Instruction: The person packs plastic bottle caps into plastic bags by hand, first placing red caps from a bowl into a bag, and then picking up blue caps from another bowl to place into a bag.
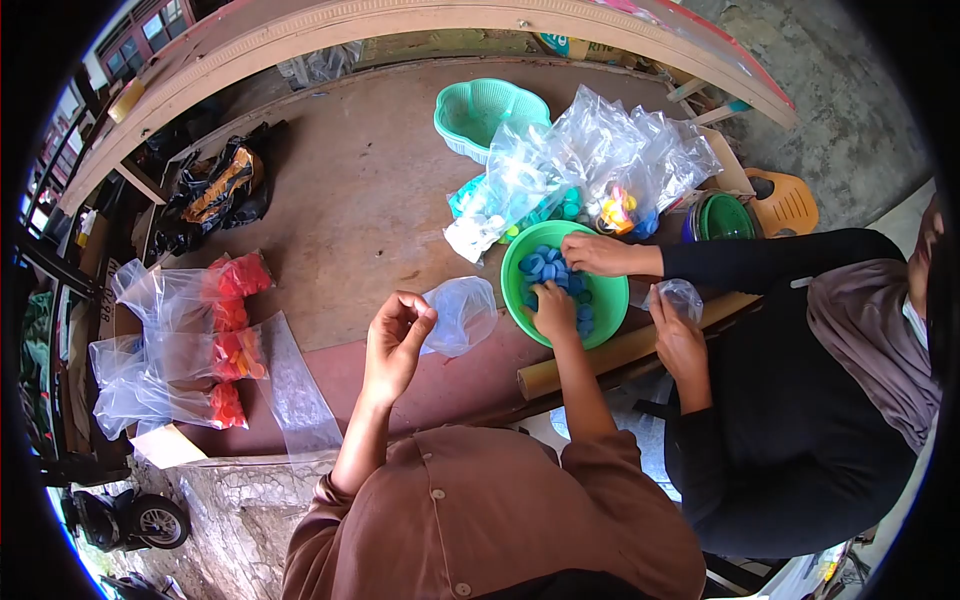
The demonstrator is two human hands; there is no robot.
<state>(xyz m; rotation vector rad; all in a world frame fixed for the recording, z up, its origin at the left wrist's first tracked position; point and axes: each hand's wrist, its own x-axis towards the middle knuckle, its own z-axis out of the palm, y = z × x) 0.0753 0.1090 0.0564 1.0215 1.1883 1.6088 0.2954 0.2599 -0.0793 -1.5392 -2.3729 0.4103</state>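
My left hand (398,338) is closed in a pinch at the edge of a clear plastic bag (462,316), which spreads out to its right. Inside a light green basin (617,318), my right hand (553,312) reaches among blue bottle caps (546,264), its fingers curled and closed on caps; the fingertips are partly hidden. A co-worker's hand (597,255) is in the same basin, just above mine. The co-worker's other hand (680,340) holds a small clear bag (683,298) at the right of the basin.
Bags with red caps (230,318) lie at the left of the table (340,215). Clear bags (600,140), some with coloured caps, and a teal basket (491,108) are at the back. A bamboo pole (600,370) runs along the front edge. A black bag (225,190) lies at the back left.
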